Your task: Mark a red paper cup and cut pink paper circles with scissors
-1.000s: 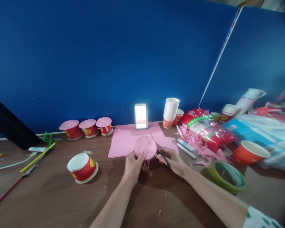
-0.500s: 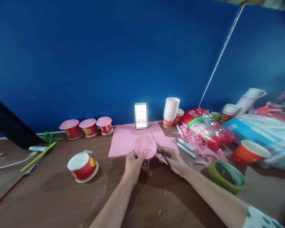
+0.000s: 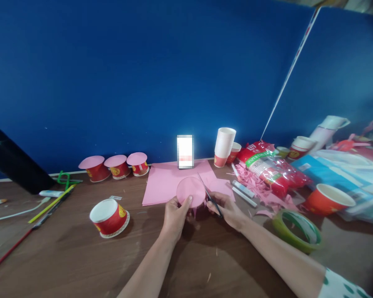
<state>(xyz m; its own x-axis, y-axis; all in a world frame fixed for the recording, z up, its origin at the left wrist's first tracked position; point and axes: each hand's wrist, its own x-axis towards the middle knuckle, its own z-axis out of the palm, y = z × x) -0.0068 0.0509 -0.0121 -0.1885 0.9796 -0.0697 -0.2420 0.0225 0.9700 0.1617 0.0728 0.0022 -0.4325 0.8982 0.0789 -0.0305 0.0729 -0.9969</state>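
Observation:
My left hand (image 3: 176, 213) pinches a round pink paper disc (image 3: 190, 191) at its lower edge, thumb on top. In my right hand (image 3: 225, 210) is a pair of scissors (image 3: 216, 204) with dark handles, its blades pointing up and left beside the disc's right edge. A strip of pink paper hangs beneath the disc. Behind both hands lie pink paper sheets (image 3: 161, 182) on the table. To the left a short red paper cup (image 3: 109, 219) stands on its own. Further back, several red cups (image 3: 117, 170) carry pink discs on top.
A stack of white paper cups (image 3: 225, 145) stands near the blue wall. On the right are a red plastic package (image 3: 267, 165), pink scraps (image 3: 251, 186), a roll of green tape (image 3: 296, 231) and an orange cup (image 3: 329, 200). A black bottle (image 3: 17, 161) leans at the left.
The whole view has shifted very slightly. My hands, the disc and the scissors keep nearly the same positions.

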